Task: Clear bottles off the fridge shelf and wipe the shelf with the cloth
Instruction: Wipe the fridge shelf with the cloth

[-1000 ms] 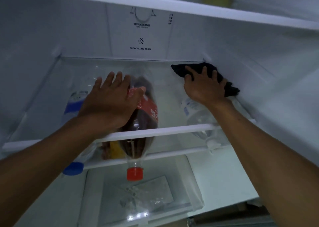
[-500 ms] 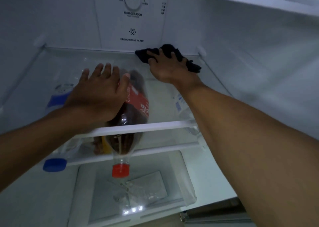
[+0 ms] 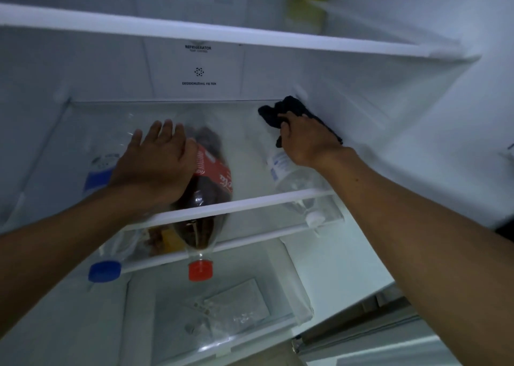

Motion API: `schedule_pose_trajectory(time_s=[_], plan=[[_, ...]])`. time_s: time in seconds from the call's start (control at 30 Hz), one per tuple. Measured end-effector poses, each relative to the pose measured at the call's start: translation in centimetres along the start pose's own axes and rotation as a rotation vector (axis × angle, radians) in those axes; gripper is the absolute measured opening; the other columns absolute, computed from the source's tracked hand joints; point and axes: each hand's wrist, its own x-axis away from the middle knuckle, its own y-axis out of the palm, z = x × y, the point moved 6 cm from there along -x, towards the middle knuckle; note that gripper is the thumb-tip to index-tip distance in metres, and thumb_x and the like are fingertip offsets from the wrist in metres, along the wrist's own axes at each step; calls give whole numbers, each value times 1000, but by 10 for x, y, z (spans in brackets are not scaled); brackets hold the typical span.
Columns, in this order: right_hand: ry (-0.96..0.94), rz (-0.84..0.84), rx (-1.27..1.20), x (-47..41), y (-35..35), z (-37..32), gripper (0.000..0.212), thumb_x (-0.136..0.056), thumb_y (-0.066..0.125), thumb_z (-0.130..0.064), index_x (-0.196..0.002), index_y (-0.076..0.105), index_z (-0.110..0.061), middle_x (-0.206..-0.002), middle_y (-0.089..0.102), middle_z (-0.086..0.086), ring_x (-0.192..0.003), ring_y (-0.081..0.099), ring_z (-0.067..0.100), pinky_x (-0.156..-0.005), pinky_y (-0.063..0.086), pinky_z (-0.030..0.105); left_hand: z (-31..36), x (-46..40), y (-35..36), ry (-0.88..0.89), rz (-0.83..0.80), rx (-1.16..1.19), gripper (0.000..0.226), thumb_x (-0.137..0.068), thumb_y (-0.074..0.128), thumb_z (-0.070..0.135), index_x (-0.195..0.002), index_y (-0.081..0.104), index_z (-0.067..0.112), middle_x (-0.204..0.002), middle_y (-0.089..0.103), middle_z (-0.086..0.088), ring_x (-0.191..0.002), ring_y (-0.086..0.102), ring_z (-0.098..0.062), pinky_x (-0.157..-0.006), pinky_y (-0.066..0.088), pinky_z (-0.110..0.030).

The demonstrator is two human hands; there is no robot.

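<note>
Cloth (image 3: 281, 114) has swung back to rear right corner of shelf (image 3: 244, 203) vs 0.5 s ago, when it sat near back-centre; left hand hasn't shifted.

Right hand (image 3: 307, 140) presses down on the cloth, fingers curled over it, cloth touching the side wall. Left hand (image 3: 155, 165) lies open, palm flat on the glass, gripping nothing. Shelf top looks cleared: cola bottle (image 3: 205, 198), blue-cap bottle (image 3: 104, 271) and clear bottle (image 3: 294, 182) seem to lie on the level below, seen thru the glass.

Risks (judgement): weight on left palm near the front edge could tip or slide the shelf; rear corner is tight, so knuckles may jam against wall.

Room: open glass across centre and left, bounded by back wall, side walls, white front rail. Upper shelf (image 3: 222, 36) caps arm height.
</note>
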Motion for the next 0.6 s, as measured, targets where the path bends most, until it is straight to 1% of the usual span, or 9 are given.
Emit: schedule_pose_trajectory(time_s=[0.1,0.17,0.2,0.3,0.37,0.4,0.47,0.53,0.6], plan=[[54,75,-37,18,-5,3,44,-103,27,-35,-138,49,-20,-140,54,10,-128,50,32,-109,37,44,-1,-2,2,21,6,-6,83,-81,-9,42,-148,17,2,-159,11,-20,-147,5,-36,-118,7,-54],[86,102,-57,38,-10,1,39,-103,30,-30,-131,54,-17,-132,59,10,-122,53,31,-105,41,42,-2,-1,2,14,6,19,98,-70,-20,47,-149,17,3,-159,10,-19,-147,4,-36,-117,5,-53],[99,113,-56,51,-12,1,37,-103,33,-26,-130,56,-15,-131,61,10,-121,53,31,-103,41,40,-2,0,3,17,6,33,101,-67,-22,47,-149,18,4,-159,10,-18,-147,4,-36,-117,5,-53],[92,194,-66,99,-19,-2,33,-103,37,-19,-126,59,-10,-122,65,13,-115,56,31,-95,42,37,-2,-1,4,33,24,32,99,-69,-21,46,-147,22,3,-159,12,-19,-146,6,-38,-117,6,-56],[88,227,-85,108,-22,-1,33,-103,37,-19,-125,60,-10,-121,65,14,-114,56,32,-96,42,38,-2,-3,1,-12,41,127,90,-77,-12,48,-146,24,3,-158,16,-19,-146,9,-38,-117,6,-56],[104,206,-82,102,-22,0,34,-103,36,-20,-126,59,-11,-123,63,15,-117,54,32,-100,42,41,-3,-4,-1,-48,57,213,83,-83,-3,49,-146,26,4,-157,20,-19,-145,12,-37,-117,6,-55],[138,135,-57,80,-18,1,37,-103,32,-22,-133,53,-13,-135,56,15,-128,47,34,-109,34,48,-3,-5,-2,-78,82,298,75,-88,10,48,-145,28,4,-156,23,-18,-145,15,-35,-117,6,-54],[154,79,0,61,-13,-1,44,-104,28,-24,-145,41,-15,-151,41,11,-141,33,33,-117,21,50,-3,-6,1,-74,90,294,74,-88,12,48,-145,28,3,-156,24,-18,-145,16,-35,-117,6,-53],[159,56,46,44,-8,0,49,-104,24,-27,-152,30,-17,-161,26,7,-147,21,31,-119,11,50,-4,-6,3,-80,93,285,76,-87,11,48,-145,28,3,-156,23,-18,-145,15,-35,-117,6,-53]])
